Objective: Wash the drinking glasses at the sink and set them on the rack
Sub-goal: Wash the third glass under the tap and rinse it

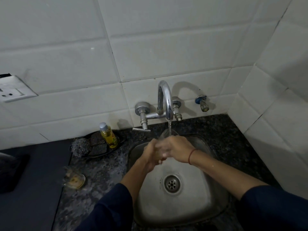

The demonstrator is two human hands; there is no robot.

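Note:
A clear drinking glass (pixel 166 134) is held tilted over the steel sink (pixel 196 202), its mouth under the stream from the chrome tap (pixel 165 99). My left hand (pixel 152 155) and my right hand (pixel 176 147) both wrap around the glass's lower part, hiding most of it. Water runs into the glass. A second clear glass (pixel 74 178) lies on its side on the dark speckled counter, left of the sink. No rack is in view.
A black dish (pixel 116 146) at the back left holds a yellow soap bottle (pixel 108 135), dark scrub pads (pixel 98 144) and a steel wool ball (pixel 81 147). The tap's lever (pixel 141 129) sticks out left. A wall socket (pixel 11 90) sits far left. Tiled walls close the right corner.

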